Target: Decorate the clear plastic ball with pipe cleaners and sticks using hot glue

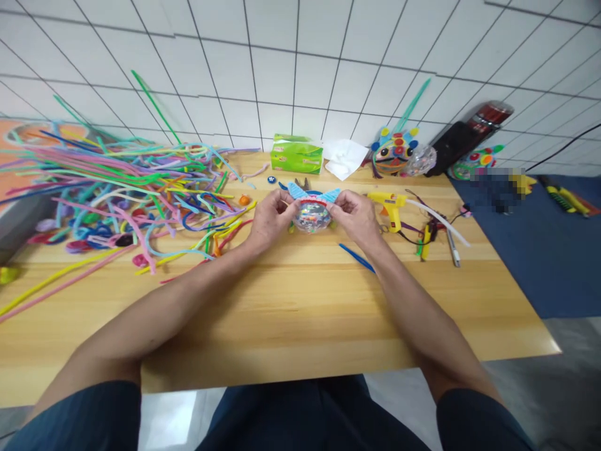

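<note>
With the clear ornament as the clock's centre, one wooden counter (282,313) carries nearly everything, and one dark blue mat (554,263) lies at three o'clock past its right end. One heap of fuzzy coloured stems (117,169), too tangled to count, spreads at nine o'clock. One dark cylinder with a red end (469,138) leans at two o'clock, with one decorated figure on each side of it, two in all; the nearer figure (392,152) has a green spike rising behind it. One green tissue packet (297,155) sits at twelve, one white tissue (346,158) at one. Two hands meet in the middle: the left hand (275,219) at nine and the right hand (354,216) at three, the fingers of each clamped on an edge of the clear ornament (312,217), above the counter's middle. Its two light blue ears point to eleven and one, its clear round body bulges toward six, and the eared band's long axis runs nine to three. One yellow glue gun (390,210) lies at three, close beside the right hand; one blue strip (357,257) at four, partly behind the right forearm; one blue button (272,180) at ten.
</note>
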A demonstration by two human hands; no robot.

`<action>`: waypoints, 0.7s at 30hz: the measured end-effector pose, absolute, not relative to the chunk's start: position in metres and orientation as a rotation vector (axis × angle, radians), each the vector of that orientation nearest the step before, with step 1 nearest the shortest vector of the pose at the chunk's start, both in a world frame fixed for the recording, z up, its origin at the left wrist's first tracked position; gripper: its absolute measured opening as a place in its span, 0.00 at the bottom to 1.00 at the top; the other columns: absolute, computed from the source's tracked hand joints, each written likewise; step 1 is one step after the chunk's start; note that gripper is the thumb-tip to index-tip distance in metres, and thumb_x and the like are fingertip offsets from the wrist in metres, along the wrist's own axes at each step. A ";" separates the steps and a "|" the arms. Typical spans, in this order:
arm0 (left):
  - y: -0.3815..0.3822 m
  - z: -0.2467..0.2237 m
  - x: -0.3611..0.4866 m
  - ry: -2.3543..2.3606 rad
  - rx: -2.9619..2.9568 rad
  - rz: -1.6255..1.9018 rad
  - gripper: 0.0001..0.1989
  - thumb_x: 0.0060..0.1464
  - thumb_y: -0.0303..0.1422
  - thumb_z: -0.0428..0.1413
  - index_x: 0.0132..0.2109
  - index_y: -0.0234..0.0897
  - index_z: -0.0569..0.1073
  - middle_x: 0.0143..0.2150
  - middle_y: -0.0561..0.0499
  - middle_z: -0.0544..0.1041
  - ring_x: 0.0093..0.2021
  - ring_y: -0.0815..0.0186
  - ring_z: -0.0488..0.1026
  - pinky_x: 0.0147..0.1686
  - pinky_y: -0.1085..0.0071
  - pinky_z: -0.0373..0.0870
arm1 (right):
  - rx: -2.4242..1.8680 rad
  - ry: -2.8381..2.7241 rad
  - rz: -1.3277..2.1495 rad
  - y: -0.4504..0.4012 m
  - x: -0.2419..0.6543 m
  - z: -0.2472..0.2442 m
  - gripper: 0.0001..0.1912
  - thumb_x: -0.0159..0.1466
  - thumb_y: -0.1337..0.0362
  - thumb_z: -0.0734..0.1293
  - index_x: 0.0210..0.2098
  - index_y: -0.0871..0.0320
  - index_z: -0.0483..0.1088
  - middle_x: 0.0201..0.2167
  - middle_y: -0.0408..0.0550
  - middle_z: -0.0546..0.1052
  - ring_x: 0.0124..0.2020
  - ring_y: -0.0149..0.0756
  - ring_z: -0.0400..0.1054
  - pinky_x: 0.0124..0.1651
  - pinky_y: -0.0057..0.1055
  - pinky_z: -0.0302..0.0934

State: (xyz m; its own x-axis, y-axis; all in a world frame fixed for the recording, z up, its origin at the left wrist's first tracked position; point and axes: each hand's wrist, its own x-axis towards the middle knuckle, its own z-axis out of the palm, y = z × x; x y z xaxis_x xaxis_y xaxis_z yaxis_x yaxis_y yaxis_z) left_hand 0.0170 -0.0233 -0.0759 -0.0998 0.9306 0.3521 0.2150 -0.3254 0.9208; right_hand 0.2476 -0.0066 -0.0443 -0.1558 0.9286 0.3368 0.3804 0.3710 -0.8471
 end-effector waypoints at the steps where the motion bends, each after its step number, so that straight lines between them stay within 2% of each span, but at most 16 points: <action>1: -0.021 -0.078 0.018 1.251 1.518 1.480 0.11 0.62 0.38 0.66 0.36 0.40 0.74 0.28 0.55 0.73 0.26 0.70 0.66 0.29 0.71 0.62 | -1.162 -1.715 0.775 -0.007 0.248 -0.044 0.14 0.64 0.55 0.72 0.28 0.49 0.65 0.24 0.38 0.68 0.26 0.34 0.61 0.33 0.35 0.57; 6: -0.009 -0.082 0.020 1.162 1.469 1.479 0.10 0.59 0.34 0.67 0.34 0.40 0.74 0.28 0.55 0.76 0.27 0.69 0.70 0.30 0.72 0.64 | -1.244 -1.708 0.814 -0.004 0.254 -0.043 0.16 0.64 0.53 0.73 0.28 0.49 0.63 0.22 0.38 0.67 0.25 0.34 0.60 0.30 0.33 0.54; 12: -0.007 -0.078 0.019 1.135 1.543 1.458 0.07 0.61 0.32 0.67 0.36 0.40 0.76 0.27 0.55 0.76 0.26 0.69 0.69 0.28 0.71 0.60 | -1.247 -1.706 0.876 -0.002 0.260 -0.043 0.16 0.64 0.50 0.74 0.31 0.48 0.66 0.23 0.40 0.74 0.25 0.37 0.66 0.31 0.36 0.62; 16: -0.006 -0.080 0.017 1.134 1.557 1.453 0.09 0.63 0.34 0.68 0.36 0.39 0.77 0.27 0.55 0.77 0.27 0.69 0.68 0.28 0.71 0.61 | -1.266 -1.702 0.909 0.000 0.262 -0.046 0.17 0.64 0.48 0.75 0.31 0.47 0.66 0.24 0.40 0.76 0.26 0.38 0.68 0.33 0.38 0.64; 21: -0.003 -0.085 0.012 1.137 1.523 1.443 0.12 0.62 0.40 0.69 0.37 0.39 0.78 0.27 0.55 0.75 0.26 0.69 0.67 0.29 0.71 0.61 | -1.249 -1.638 0.963 0.001 0.257 -0.047 0.15 0.64 0.54 0.75 0.29 0.48 0.66 0.23 0.40 0.76 0.25 0.38 0.67 0.32 0.37 0.63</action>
